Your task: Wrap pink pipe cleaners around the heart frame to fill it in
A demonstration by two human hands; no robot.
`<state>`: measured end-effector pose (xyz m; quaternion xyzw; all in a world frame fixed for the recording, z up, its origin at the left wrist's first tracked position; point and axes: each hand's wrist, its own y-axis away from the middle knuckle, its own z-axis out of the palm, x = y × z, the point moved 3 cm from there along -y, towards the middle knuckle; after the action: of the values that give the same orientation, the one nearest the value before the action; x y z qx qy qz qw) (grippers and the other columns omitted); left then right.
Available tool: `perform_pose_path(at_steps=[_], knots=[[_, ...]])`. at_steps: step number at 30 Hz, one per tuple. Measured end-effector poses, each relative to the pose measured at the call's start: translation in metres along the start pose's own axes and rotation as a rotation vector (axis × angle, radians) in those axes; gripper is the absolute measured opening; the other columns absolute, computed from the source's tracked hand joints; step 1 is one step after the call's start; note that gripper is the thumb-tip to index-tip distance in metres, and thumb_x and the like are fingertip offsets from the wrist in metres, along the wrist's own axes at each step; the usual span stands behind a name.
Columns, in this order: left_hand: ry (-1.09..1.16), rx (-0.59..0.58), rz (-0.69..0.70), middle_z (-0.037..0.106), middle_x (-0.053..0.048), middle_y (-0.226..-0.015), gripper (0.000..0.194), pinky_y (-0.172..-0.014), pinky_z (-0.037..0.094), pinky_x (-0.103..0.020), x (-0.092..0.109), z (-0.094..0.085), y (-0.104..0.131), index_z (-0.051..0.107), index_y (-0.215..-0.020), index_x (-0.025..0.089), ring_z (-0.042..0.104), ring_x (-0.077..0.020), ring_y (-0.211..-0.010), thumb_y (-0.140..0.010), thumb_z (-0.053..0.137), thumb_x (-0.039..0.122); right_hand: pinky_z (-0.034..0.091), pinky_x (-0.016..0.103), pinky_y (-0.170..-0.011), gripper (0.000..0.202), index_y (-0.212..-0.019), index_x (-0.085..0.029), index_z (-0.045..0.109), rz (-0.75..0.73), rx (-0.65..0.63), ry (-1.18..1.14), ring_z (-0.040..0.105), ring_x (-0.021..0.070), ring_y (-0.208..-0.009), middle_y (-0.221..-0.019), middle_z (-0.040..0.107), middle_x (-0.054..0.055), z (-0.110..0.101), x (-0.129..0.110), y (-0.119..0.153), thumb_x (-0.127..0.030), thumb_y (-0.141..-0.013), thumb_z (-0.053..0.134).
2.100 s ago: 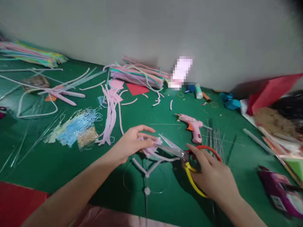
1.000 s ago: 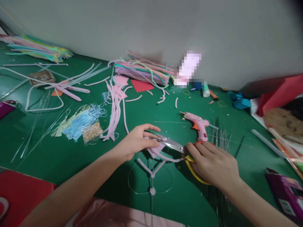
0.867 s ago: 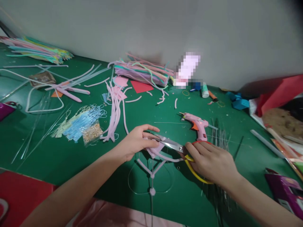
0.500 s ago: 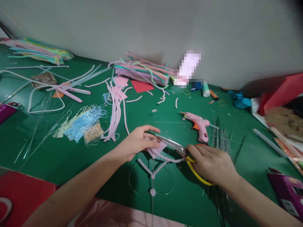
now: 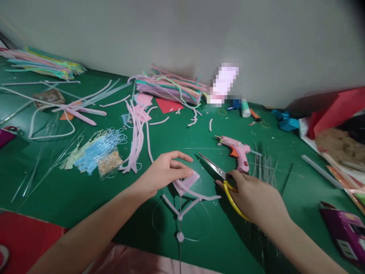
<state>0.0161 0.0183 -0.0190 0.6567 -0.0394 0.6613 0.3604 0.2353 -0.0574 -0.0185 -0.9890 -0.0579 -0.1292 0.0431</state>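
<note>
My left hand (image 5: 171,169) pinches a folded lilac piece of pipe cleaner work (image 5: 185,184), its thumb on top and the other fingers stretched out beyond. From that piece a pipe cleaner strand trails to the right. Below it lies a thin wire stem (image 5: 180,257) with a lilac Y-shaped branch and a small lilac knob (image 5: 180,236); a fine clear loop curves around them. My right hand (image 5: 253,194) is wrapped round the yellow handles of a pair of scissors (image 5: 212,166). The blades look closed and point up-left, apart from the lilac piece.
A pink glue gun (image 5: 235,150) lies just beyond my right hand, beside a bundle of thin wires (image 5: 265,163). Lilac pipe cleaners (image 5: 137,140), blue tassels (image 5: 98,152) and a bag of gold beads (image 5: 110,163) lie to the left. Pipe cleaner bundles (image 5: 171,89) rest along the wall.
The scissors have drawn back right, away from the left fingers, and their blades have come together. A small cut bit beyond the hands is gone from its spot; white bits now lie near the red paper.
</note>
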Motion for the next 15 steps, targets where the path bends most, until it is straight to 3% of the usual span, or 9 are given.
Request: perform_pose_path(at_steps=[9, 15], knots=[[0.017, 0.013, 0.024, 0.069, -0.001, -0.073, 0.029, -0.064, 0.042, -0.026, 0.0007, 0.0024, 0.0015, 0.053, -0.092, 0.018, 0.058, -0.0121, -0.064, -0.072, 0.074, 0.020, 0.026, 0.025, -0.042, 0.018, -0.087, -0.018, 0.062, 0.032, -0.033, -0.037, 0.067, 0.0202, -0.057, -0.070, 0.071, 0.005, -0.0028, -0.0041, -0.0041, -0.035, -0.086, 0.057], [-0.055, 0.023, 0.023, 0.072, -0.005, -0.080, 0.030, -0.064, 0.043, -0.027, 0.0009, 0.0005, 0.0013, 0.058, -0.099, 0.019, 0.061, -0.0143, -0.067, -0.076, 0.072, 0.030, 0.035, 0.026, -0.044, 0.020, -0.099, -0.017, 0.063, -0.018, 0.038, -0.018, 0.069, 0.0217, -0.065, -0.080, 0.072, 0.006, 0.0004, -0.0005, -0.0011, -0.031, -0.085, 0.059]])
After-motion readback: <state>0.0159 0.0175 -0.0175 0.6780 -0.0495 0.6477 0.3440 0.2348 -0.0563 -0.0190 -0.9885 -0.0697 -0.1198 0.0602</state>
